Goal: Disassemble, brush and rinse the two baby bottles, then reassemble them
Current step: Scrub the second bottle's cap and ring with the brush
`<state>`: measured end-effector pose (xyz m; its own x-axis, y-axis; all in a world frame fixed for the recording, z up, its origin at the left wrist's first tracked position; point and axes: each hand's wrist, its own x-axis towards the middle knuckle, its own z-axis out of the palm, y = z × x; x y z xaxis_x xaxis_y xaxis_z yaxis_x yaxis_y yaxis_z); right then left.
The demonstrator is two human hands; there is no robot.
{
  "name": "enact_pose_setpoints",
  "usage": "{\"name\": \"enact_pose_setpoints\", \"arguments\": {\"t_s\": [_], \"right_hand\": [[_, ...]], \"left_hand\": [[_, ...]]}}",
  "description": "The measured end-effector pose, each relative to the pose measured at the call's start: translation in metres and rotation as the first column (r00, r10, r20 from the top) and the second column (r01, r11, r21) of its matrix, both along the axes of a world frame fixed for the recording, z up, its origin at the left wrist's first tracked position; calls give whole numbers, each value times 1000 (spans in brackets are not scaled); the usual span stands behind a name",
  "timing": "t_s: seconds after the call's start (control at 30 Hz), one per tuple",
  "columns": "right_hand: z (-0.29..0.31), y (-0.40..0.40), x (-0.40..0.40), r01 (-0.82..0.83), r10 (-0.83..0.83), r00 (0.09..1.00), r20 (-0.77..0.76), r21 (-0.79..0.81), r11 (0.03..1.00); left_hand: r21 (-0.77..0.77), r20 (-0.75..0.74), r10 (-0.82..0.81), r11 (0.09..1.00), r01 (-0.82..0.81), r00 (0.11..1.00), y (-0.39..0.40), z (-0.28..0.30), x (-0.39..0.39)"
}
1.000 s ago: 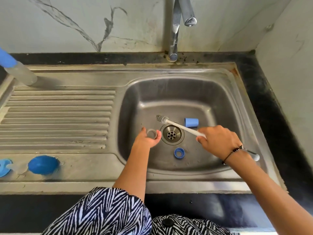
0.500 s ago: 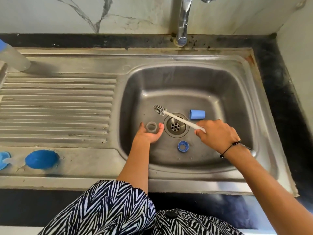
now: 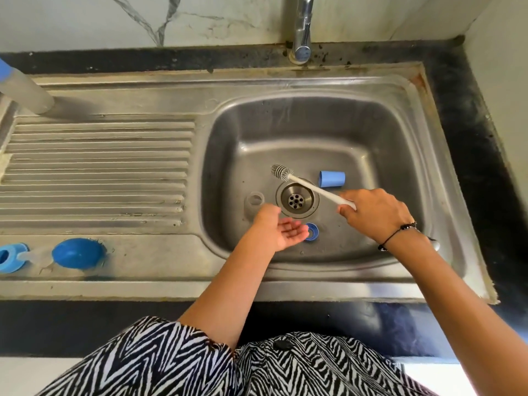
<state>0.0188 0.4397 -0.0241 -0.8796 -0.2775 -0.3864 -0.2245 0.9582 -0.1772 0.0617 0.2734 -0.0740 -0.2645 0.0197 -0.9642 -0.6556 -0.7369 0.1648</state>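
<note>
In the sink basin (image 3: 371, 132), a clear bottle body (image 3: 253, 202) stands left of the drain (image 3: 296, 199). My left hand (image 3: 281, 230) hovers palm up just right of the bottle, fingers relaxed and holding nothing, beside a blue screw ring (image 3: 312, 231). My right hand (image 3: 371, 214) grips the white handle of a bottle brush (image 3: 305, 184), whose bristle head points up-left over the drain. A blue cap (image 3: 332, 178) lies on its side behind the brush. A second bottle (image 3: 24, 90) with a blue top stands at the far left of the drainboard.
A blue dome cap (image 3: 77, 253), a clear teat (image 3: 34, 257) and a blue ring (image 3: 10, 257) lie on the front left rim. The tap (image 3: 302, 27) stands behind the basin, not running. The ribbed drainboard (image 3: 100, 170) lies left; a black counter (image 3: 471, 138) surrounds the sink.
My left hand let go of the clear bottle body, which now stands in the basin, and moved right toward the blue ring. The right hand keeps holding the brush.
</note>
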Motion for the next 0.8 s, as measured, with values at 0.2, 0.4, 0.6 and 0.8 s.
{"name": "enact_pose_setpoints", "arguments": {"t_s": [0.2, 0.4, 0.6, 0.8], "right_hand": [[5, 5, 3, 26, -26, 1000, 14, 12, 1000], [5, 9, 6, 39, -39, 999, -12, 15, 999], [6, 10, 3, 55, -55, 998, -9, 16, 998], [10, 18, 6, 59, -59, 998, -13, 18, 998]], "left_hand": [[-653, 278, -890, 100, 751, 361, 38, -35, -18], [-655, 492, -866, -305, 691, 85, 55, -81, -14], [-596, 538, -843, -385, 705, -6, 55, -90, -28], [-663, 406, -906, -207, 719, 114, 46, -78, -31]]}}
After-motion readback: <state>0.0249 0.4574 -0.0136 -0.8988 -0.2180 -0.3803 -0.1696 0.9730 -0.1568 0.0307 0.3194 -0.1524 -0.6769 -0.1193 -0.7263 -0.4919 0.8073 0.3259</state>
